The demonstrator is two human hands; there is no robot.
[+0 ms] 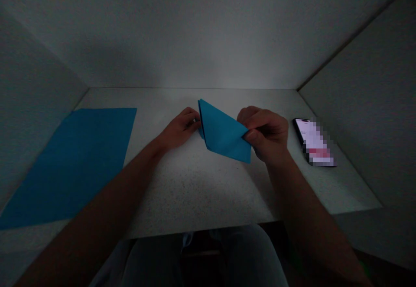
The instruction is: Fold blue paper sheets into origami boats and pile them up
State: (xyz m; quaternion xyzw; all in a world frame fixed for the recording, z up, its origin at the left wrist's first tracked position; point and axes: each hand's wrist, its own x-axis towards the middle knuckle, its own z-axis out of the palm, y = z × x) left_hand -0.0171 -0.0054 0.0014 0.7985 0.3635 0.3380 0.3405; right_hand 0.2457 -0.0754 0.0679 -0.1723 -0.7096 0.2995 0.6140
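A blue paper folded into a triangle [222,133] is held up over the middle of a speckled white table [195,187]. My right hand [266,135] pinches its right corner between thumb and fingers. My left hand [180,127] grips the paper's left edge with curled fingers. Both hands are closed on the same folded piece.
A large flat blue sheet [71,166] lies on the table's left side, reaching the near edge. A phone [314,142] with a lit screen lies at the right. Walls close in the table at the back, left and right. My legs show below the near edge.
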